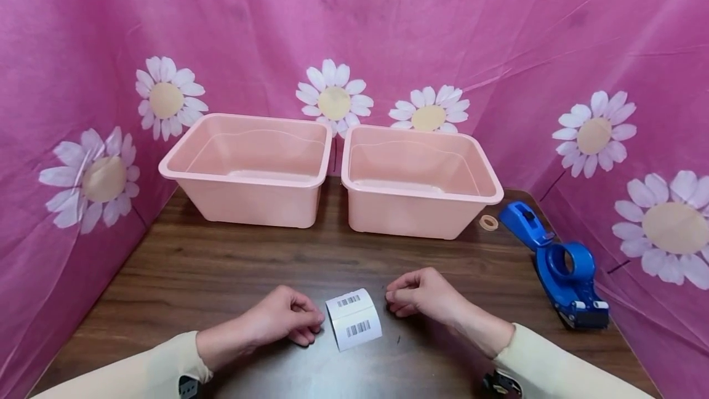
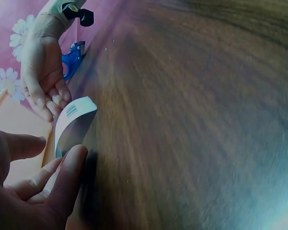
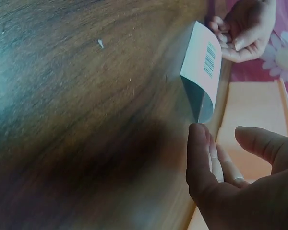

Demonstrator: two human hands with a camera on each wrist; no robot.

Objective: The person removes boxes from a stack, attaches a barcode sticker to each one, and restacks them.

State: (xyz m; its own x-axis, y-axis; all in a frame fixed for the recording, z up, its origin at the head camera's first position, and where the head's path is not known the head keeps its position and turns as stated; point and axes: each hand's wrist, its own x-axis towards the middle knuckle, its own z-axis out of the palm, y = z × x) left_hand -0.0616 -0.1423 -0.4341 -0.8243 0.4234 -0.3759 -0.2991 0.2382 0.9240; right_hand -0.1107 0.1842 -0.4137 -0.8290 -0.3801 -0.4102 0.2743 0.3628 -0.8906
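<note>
A white sheet of barcode labels (image 1: 354,319) lies on the wooden table between the two hands, printed with two barcodes. It bows upward in an arch, plain in the right wrist view, where its label face (image 3: 202,60) curves over a dark hollow. My left hand (image 1: 287,318) is just left of the sheet, its fingers loosely bent and holding nothing. On the other side, a small gap separates my right hand (image 1: 425,295) from the sheet. Its thumb (image 3: 261,141) stands apart from the fingers, with nothing pinched between them.
Two pink plastic bins (image 1: 249,202) (image 1: 410,214) stand side by side at the back of the table. To the right lies a blue tape dispenser (image 1: 570,282), with a small tan ring (image 1: 488,223) near it. A pink flowered cloth (image 1: 354,17) surrounds the table.
</note>
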